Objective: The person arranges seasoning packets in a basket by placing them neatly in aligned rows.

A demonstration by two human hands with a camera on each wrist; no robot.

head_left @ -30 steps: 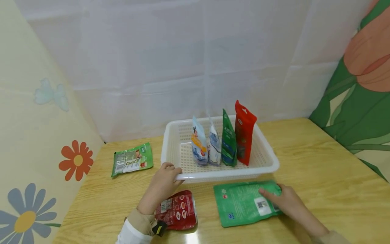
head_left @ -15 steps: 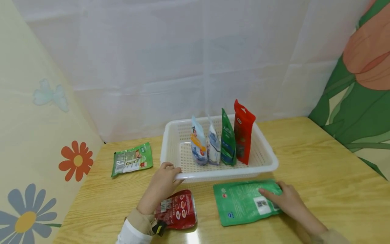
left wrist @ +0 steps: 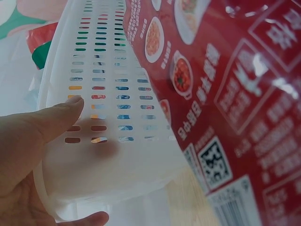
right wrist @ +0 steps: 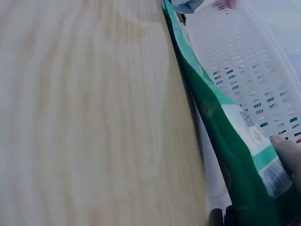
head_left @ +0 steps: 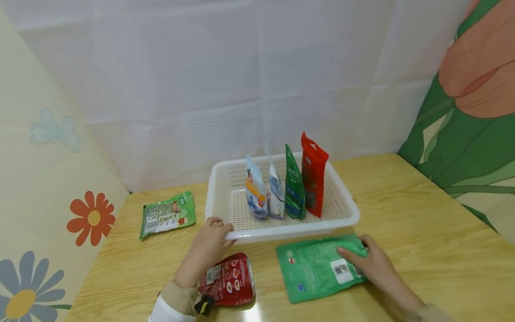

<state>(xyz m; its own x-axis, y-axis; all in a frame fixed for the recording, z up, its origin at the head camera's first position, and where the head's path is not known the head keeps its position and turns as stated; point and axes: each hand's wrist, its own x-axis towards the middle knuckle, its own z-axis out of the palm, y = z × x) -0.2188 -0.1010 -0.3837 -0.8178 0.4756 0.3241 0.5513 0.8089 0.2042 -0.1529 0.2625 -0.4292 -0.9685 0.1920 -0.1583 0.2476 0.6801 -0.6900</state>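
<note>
My left hand (head_left: 207, 246) grips the front left corner of a white plastic basket (head_left: 293, 230). In the left wrist view the thumb (left wrist: 61, 115) lies along the basket's slotted wall. My right hand (head_left: 377, 264) holds the right end of a green pouch (head_left: 307, 273), thumb on top and fingers partly hidden beneath. That pouch lies in front of the basket; the right wrist view shows its edge side-on over the wood. Under my left forearm lies a dark red pouch (head_left: 237, 284), partly covered by the wrist.
Inside the basket stand a light blue bag (head_left: 256, 192), a white bag (head_left: 276, 194), a green bag (head_left: 295, 188) and a red bag (head_left: 315, 174). Another green packet (head_left: 169, 214) lies flat left of the basket. A white cloth wall (head_left: 181, 89) rises behind the wooden table (head_left: 386, 192).
The whole head view has shifted slightly, so everything sits a little further left. Both hands keep their holds, and the basket and pouches stay in place.
</note>
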